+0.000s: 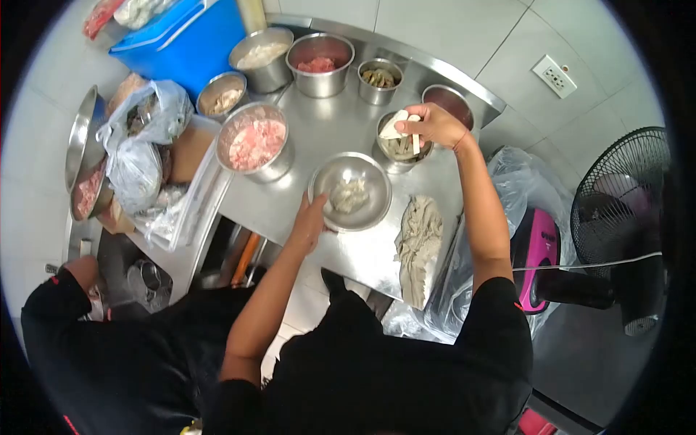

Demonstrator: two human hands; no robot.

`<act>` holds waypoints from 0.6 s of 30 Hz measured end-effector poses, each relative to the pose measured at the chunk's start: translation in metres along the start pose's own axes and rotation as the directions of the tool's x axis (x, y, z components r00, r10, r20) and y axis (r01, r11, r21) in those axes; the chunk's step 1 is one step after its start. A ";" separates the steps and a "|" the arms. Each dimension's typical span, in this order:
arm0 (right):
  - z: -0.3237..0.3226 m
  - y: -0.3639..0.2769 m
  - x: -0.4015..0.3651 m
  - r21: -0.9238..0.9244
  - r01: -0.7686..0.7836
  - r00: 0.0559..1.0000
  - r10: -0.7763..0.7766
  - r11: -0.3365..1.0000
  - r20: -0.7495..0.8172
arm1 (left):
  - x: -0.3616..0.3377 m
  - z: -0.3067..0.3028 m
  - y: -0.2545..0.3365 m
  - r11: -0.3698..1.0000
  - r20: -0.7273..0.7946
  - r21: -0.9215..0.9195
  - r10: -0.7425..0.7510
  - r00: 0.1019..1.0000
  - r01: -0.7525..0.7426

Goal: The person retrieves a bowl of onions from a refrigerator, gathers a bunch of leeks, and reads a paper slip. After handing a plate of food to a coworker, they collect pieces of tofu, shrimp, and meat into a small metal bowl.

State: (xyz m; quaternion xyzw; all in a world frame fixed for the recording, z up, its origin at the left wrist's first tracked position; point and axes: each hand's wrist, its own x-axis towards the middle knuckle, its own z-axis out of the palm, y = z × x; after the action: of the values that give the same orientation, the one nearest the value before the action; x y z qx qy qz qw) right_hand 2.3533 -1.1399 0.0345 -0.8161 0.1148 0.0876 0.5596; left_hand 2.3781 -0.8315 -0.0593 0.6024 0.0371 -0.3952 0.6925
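Observation:
My left hand grips the left rim of a shallow steel bowl. A small heap of pale, wet food lies in the bowl. My right hand is closed around a white utensil, whose exact kind I cannot make out. It is over a steel pot with greyish contents, partly hidden by the hand. A crumpled grey cloth lies on the steel table, right of the bowl.
Along the back stand steel pots with red meat, dark pieces and pale food. A pot of pink minced meat is at left. A blue cooler, plastic bags, a fan and another person's sleeve flank the table.

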 end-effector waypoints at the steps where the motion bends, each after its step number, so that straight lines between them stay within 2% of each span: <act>1: 0.012 -0.026 -0.012 -0.066 -0.008 0.998 0.011 0.998 0.054 | 0.005 0.003 -0.004 1.000 0.004 -0.005 0.014 1.000 -0.014; 3: 0.040 -0.032 -0.012 -0.061 0.068 0.985 -0.057 0.996 0.163 | 0.008 0.009 0.003 1.000 0.026 -0.012 0.002 1.000 -0.002; 4: 0.052 -0.036 -0.013 -0.211 0.095 0.977 -0.050 0.973 0.208 | 0.007 0.012 0.007 1.000 0.063 -0.009 0.018 0.998 -0.017; 5: 0.059 -0.033 -0.009 -0.209 0.089 0.976 -0.044 0.974 0.212 | 0.004 0.012 0.009 1.000 0.061 -0.013 0.011 0.998 -0.010; 7: 0.071 -0.017 0.002 -0.252 0.278 0.912 -0.172 0.927 0.372 | -0.001 0.008 0.009 0.998 0.105 -0.022 0.066 0.992 -0.064; 8: 0.074 -0.012 0.007 0.041 0.062 0.923 -0.073 0.997 0.377 | 0.002 0.005 0.003 0.998 0.097 -0.028 0.061 0.993 -0.059; 10: 0.074 -0.022 0.001 0.053 0.043 0.933 -0.059 0.998 0.354 | 0.006 -0.003 -0.012 0.979 0.030 -0.115 0.173 0.985 -0.168; 13: 0.074 -0.036 -0.004 -0.007 0.018 0.951 -0.015 1.000 0.308 | 0.003 -0.012 -0.019 0.984 0.028 -0.092 0.155 0.987 -0.152; 15: 0.071 -0.035 -0.003 -0.103 0.137 0.956 -0.105 0.985 0.273 | 0.001 -0.012 -0.021 0.975 0.026 -0.133 0.180 0.983 -0.175; 18: 0.060 -0.039 -0.011 -0.055 0.129 0.968 -0.114 0.990 0.221 | -0.001 -0.017 -0.022 0.967 0.020 -0.164 0.201 0.979 -0.195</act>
State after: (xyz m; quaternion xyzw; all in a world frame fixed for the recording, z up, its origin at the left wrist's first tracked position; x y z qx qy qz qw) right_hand 2.3531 -1.0693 0.0505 -0.8259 -0.0006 0.1458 0.5447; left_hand 2.3720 -0.8153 -0.0811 0.5379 -0.0040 -0.3306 0.7754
